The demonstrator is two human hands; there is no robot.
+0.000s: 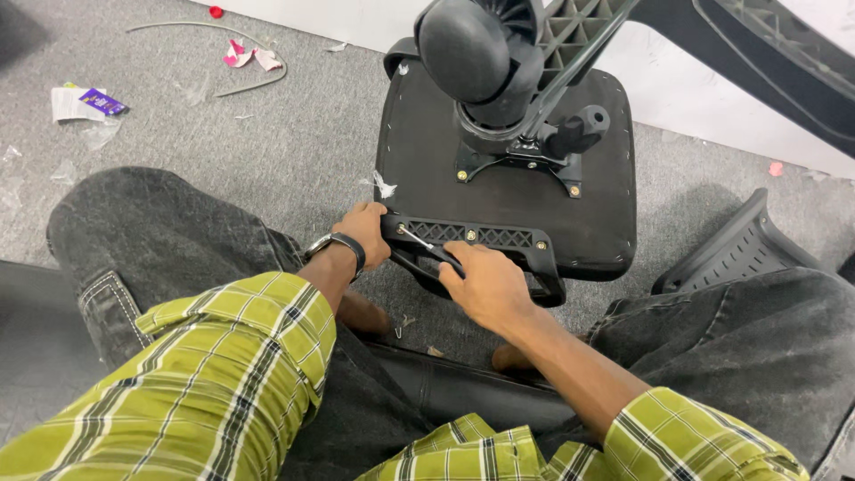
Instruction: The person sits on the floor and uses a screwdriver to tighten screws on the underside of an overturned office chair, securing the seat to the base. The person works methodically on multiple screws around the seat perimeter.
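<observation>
While I sit on the grey carpet floor (294, 151) with my legs spread, an upturned office chair seat (427, 151) lies between my knees, its flat black fabric underside facing up. My left hand (365, 233) is clenched over the left end of a black plastic armrest bracket (485, 245), a ribbed bar with a lattice pattern and brass-coloured screws, lying along the seat's edge at 6 o'clock. My right hand (485, 287) grips a screwdriver (429, 247) with a slim silver shaft and black handle; its tip sits on the bracket's left end, at 10 o'clock from that hand. A dark watch (343, 246) wraps my left wrist. At 12 o'clock of the seat a rounded glossy caster wheel (468, 49) on a ribbed plastic base leg (579, 36) rises over the metal mounting plate (521, 160). At 3 o'clock lies another black ribbed chair part (739, 249). Torn paper and plastic scraps (85, 102) litter the carpet at 10 o'clock. No containers are in view.
</observation>
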